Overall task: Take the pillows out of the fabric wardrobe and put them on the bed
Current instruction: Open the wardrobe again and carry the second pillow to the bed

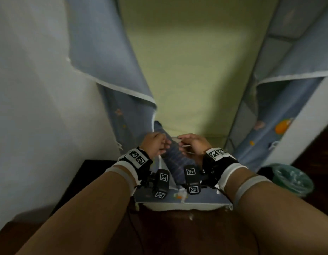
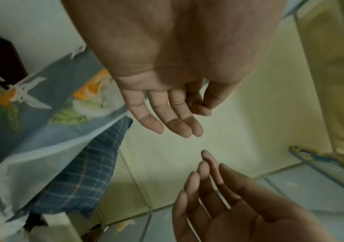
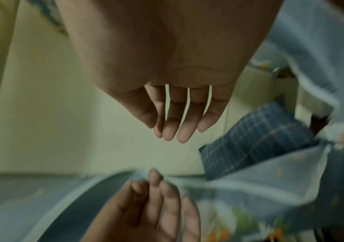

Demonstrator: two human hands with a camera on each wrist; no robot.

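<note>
A blue plaid pillow (image 1: 175,161) stands on edge at the bottom of the fabric wardrobe (image 1: 187,70), partly hidden behind the lower flowered front cloth (image 1: 177,198). The pillow also shows in the left wrist view (image 2: 84,172) and the right wrist view (image 3: 256,139). My left hand (image 1: 155,144) and right hand (image 1: 192,144) are held over its top corner, palms facing each other a little apart. The fingers of both hands are straight or relaxed and hold nothing (image 2: 167,117) (image 3: 177,121).
The blue wardrobe flaps hang open at the left (image 1: 104,61) and right (image 1: 288,61). A white wall (image 1: 30,89) and a dark cabinet (image 1: 86,173) are to the left. A green bin (image 1: 292,179) stands at the right.
</note>
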